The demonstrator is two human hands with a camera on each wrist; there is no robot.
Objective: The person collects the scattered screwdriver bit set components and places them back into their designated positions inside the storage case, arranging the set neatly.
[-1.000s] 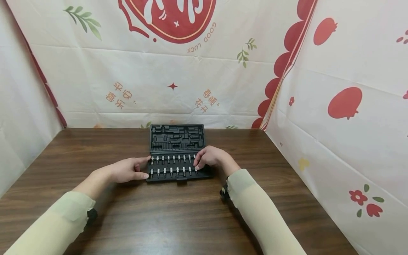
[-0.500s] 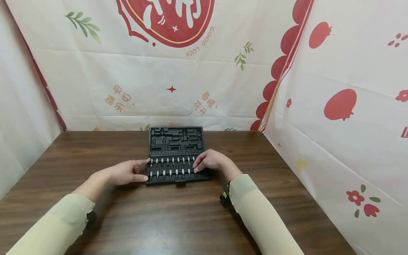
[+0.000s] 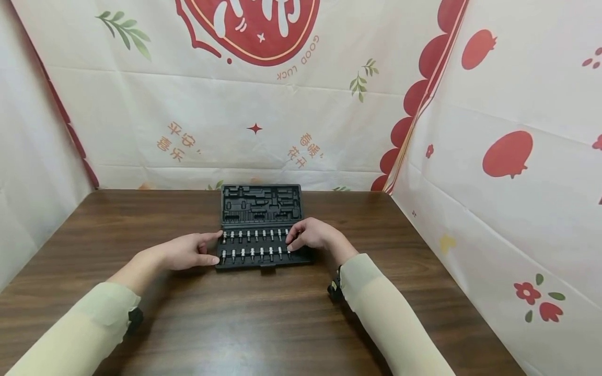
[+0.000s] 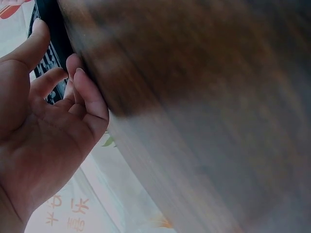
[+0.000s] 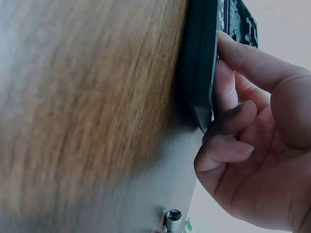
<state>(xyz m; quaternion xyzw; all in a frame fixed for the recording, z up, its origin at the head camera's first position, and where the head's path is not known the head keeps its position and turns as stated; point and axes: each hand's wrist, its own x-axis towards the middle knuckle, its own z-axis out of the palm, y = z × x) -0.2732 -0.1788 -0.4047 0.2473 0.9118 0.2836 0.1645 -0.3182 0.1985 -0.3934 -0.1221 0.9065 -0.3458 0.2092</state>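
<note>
A black socket case (image 3: 301,261) lies unfolded on the table. Two rows of silver bit sockets (image 3: 252,254) fill its near half. My left hand (image 3: 183,251) touches the case's left edge with thumb and index finger spread apart; the left wrist view shows the other fingers bent beside the rim. At the right end of the front row, my right hand (image 3: 314,235) pinches a bit socket (image 3: 289,255) between thumb and fingers, its upper part covered by them. In the right wrist view, the ring and little fingers curl beside the case wall (image 5: 199,63).
The moulded lid (image 3: 261,204) leans up at the back, its recesses bare. A loose silver socket (image 5: 173,220) stands on the wooden table (image 3: 226,324) beyond the case, seen only in the right wrist view. Printed cloth (image 3: 254,104) hangs behind the table.
The head view has shifted slightly. Both hands stay at the same spots on the case, and the right fingers keep to the right end of the front row.
</note>
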